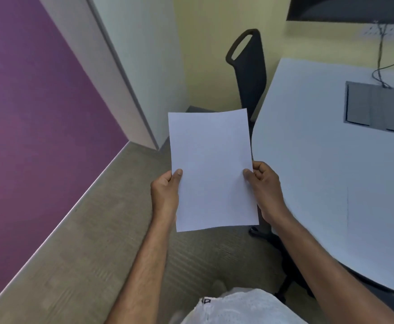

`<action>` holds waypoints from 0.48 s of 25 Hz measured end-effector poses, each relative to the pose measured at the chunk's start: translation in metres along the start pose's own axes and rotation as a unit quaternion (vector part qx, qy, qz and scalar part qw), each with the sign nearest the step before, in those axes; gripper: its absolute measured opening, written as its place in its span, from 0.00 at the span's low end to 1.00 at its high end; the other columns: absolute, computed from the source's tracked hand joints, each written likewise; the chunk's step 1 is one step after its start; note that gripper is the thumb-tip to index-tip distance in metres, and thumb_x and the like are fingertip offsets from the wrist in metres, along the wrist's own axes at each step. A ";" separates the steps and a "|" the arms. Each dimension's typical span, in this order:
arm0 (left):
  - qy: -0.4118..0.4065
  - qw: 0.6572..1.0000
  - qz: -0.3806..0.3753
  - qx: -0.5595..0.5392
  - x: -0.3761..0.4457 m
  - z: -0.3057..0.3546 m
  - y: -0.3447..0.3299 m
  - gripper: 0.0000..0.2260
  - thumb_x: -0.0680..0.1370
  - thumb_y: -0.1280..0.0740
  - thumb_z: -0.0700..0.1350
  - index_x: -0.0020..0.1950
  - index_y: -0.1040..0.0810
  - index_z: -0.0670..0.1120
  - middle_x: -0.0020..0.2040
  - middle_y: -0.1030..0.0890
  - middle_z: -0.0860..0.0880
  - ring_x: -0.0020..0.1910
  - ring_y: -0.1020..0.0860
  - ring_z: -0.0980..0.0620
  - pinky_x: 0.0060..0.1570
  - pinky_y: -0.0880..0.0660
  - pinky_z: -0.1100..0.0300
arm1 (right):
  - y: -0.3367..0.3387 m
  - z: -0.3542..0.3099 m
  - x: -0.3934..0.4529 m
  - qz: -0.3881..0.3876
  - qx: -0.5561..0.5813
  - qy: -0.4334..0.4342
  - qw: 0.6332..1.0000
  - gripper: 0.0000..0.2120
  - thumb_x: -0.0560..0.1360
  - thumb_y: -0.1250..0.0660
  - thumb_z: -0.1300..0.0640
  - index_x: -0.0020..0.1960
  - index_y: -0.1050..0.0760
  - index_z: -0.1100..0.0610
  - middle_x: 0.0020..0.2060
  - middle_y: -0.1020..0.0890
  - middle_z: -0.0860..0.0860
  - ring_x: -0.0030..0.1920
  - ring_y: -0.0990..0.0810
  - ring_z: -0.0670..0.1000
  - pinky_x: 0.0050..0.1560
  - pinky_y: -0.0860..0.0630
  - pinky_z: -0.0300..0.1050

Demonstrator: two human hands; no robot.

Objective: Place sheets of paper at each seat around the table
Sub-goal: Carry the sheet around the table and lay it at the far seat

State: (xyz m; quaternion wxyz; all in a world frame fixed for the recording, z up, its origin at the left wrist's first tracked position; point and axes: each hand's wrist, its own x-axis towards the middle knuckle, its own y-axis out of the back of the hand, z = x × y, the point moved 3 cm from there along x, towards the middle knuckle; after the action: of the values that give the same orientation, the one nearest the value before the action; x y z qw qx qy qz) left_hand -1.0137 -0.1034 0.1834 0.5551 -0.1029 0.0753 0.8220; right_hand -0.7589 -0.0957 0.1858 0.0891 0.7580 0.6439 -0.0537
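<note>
White sheets of paper (211, 169) are held upright in front of me, above the carpet and just left of the table's rounded edge. My left hand (165, 195) pinches the left edge with the thumb on top. My right hand (265, 190) pinches the right edge the same way. I cannot tell how many sheets are in the stack. The pale round-ended table (331, 171) spreads to the right, with no paper lying on the part in view. A black chair (249, 73) stands at the table's far left side, its back upright.
A grey cable hatch (376, 108) is set into the tabletop, with a black cable (380, 64) running up to wall sockets. A black chair base (280, 253) shows under the table's near edge. A purple wall and a white pillar close the left side; carpet lies between.
</note>
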 end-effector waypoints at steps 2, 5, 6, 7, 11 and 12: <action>0.000 1.000 -0.025 -0.002 0.047 0.012 -0.016 0.11 0.83 0.31 0.47 0.45 0.14 0.44 0.48 0.12 0.37 0.44 0.19 0.44 0.48 0.22 0.48 | -0.009 -0.010 0.035 0.026 0.006 -0.006 1.000 0.06 0.82 0.32 0.51 0.57 0.20 0.44 0.53 0.12 0.44 0.51 0.11 0.48 0.56 0.14 0.59; 0.007 0.997 -0.070 0.014 0.117 0.024 -0.046 0.12 0.82 0.31 0.48 0.43 0.14 0.44 0.46 0.12 0.40 0.43 0.19 0.44 0.48 0.22 0.48 | -0.018 -0.017 0.087 0.078 0.019 -0.022 0.997 0.06 0.82 0.32 0.53 0.58 0.20 0.47 0.53 0.11 0.47 0.52 0.11 0.52 0.58 0.15 0.62; 0.006 0.996 -0.089 0.022 0.141 0.027 -0.056 0.13 0.82 0.31 0.49 0.42 0.15 0.44 0.45 0.13 0.40 0.43 0.20 0.45 0.47 0.23 0.48 | -0.020 -0.018 0.102 0.096 0.021 -0.027 0.995 0.06 0.82 0.33 0.54 0.58 0.20 0.47 0.53 0.11 0.46 0.52 0.11 0.52 0.58 0.15 0.62; 0.009 0.993 -0.111 0.029 0.169 0.030 -0.069 0.14 0.81 0.30 0.50 0.42 0.17 0.42 0.44 0.16 0.41 0.43 0.23 0.44 0.46 0.25 0.48 | -0.023 -0.019 0.122 0.117 0.025 -0.031 0.992 0.07 0.81 0.33 0.54 0.57 0.20 0.47 0.53 0.11 0.46 0.52 0.11 0.52 0.58 0.15 0.62; 0.011 0.980 -0.190 0.054 0.267 0.047 -0.121 0.17 0.82 0.30 0.51 0.44 0.19 0.37 0.43 0.17 0.39 0.43 0.23 0.44 0.46 0.26 0.48 | -0.037 -0.025 0.189 0.196 0.037 -0.039 0.979 0.10 0.82 0.33 0.57 0.61 0.21 0.47 0.57 0.14 0.45 0.56 0.13 0.53 0.60 0.16 0.63; 0.016 0.975 -0.212 0.061 0.292 0.052 -0.136 0.16 0.82 0.30 0.50 0.45 0.19 0.37 0.43 0.16 0.39 0.43 0.22 0.44 0.46 0.25 0.48 | -0.040 -0.029 0.207 0.221 0.044 -0.046 0.973 0.10 0.82 0.34 0.58 0.62 0.21 0.48 0.58 0.15 0.46 0.57 0.14 0.54 0.61 0.17 0.64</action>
State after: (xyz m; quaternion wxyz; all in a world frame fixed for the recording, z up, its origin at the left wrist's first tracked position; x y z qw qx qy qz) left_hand -0.9982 0.2217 0.1586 0.7205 -0.0960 0.1106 0.6778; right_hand -0.7655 0.1164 0.1704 0.0944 0.8814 0.4528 -0.0960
